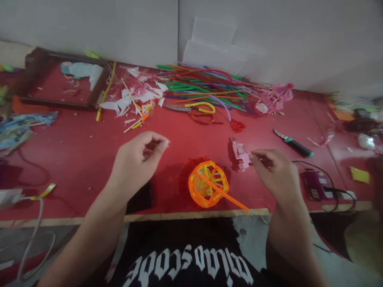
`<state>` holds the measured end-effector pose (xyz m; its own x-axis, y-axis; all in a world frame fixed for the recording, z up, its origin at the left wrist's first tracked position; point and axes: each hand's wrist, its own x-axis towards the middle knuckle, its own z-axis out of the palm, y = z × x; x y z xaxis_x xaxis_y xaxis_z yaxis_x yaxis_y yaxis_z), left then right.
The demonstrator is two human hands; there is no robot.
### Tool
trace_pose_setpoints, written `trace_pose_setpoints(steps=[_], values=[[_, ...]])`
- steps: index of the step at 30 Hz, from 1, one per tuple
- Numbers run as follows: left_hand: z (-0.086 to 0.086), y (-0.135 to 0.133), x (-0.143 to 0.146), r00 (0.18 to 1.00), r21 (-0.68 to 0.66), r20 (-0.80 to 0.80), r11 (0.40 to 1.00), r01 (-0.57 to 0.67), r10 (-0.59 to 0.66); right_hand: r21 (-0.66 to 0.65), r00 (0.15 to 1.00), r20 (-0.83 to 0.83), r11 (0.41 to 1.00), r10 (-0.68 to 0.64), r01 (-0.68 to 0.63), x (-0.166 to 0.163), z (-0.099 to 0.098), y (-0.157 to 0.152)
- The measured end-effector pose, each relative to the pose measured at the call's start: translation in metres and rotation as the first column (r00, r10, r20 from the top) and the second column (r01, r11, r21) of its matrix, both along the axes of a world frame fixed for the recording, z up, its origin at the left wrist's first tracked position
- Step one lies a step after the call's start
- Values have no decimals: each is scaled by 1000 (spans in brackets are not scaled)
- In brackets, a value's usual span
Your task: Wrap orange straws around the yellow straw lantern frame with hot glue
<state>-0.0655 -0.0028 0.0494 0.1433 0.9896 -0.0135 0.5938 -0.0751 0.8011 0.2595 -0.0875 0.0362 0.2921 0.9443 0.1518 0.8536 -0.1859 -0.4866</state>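
Observation:
My left hand (139, 161) hovers over the red table with thumb and forefinger pinched together; whatever may be between the tips is too small to make out. On the right, the bent fingers of my right hand (277, 171) close at the edge of a small pink glue gun (241, 157), its dark nozzle pointing away from me. Between the hands sits a round openwork piece of orange and yellow pipe cleaners (208, 184). One orange strip sticks out from it toward the table's front edge, and red bristly strands show behind it.
Many coloured pipe cleaners (206, 85) lie along the wall, with yellow-handled scissors (190, 108) before them. White scraps (119, 101) and a dark frame (60, 105) are at left. A craft knife (295, 145) and a purple power box (318, 185) with cables lie right.

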Motion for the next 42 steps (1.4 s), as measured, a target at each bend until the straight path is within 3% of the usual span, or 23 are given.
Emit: trace_pose_setpoints(steps=[3, 5, 9, 14, 19, 21, 24, 26, 31, 37, 42], values=[[-6, 7, -12, 997, -9, -1, 997, -76, 76, -11, 999, 39, 999, -34, 34, 11, -9, -2], [-7, 10, -18, 993, -14, -2, 993, -115, 114, 37, 1000, -19, 999, 9, -8, 7, -6, -7], [-8, 16, -20, 991, -9, -13, 991, -137, 137, 157, 955, -116, 955, 272, -253, -32, 20, -19], [-11, 16, -11, 996, -4, 49, 997, -77, 77, 95, 863, -64, 864, 501, -495, -84, 41, -22], [-14, 7, 0, 990, -36, 139, 999, -26, 30, 66, 872, 11, 870, 490, -489, -96, 38, -15], [-14, -1, 6, 968, -110, 252, 993, 32, -3, 61, 872, 9, 870, 489, -489, -96, 39, -13], [-14, -17, 17, 843, -316, 538, 920, 230, -26, 41, 869, 9, 868, 495, -495, -97, 43, -12], [-15, -27, 23, 774, -376, 633, 876, 301, 7, 28, 867, 30, 866, 498, -499, -99, 46, -10], [-21, -37, 28, 683, -418, 720, 863, 284, 124, -8, 851, 113, 857, 513, -515, -102, 49, -5], [-21, -42, 29, 658, -438, 736, 853, 284, 159, -67, 846, 229, 874, 482, -481, -99, 51, 0], [-17, -44, 33, 633, -478, 735, 847, 233, 241, -42, 841, 288, 884, 457, -466, -101, 51, 3]])
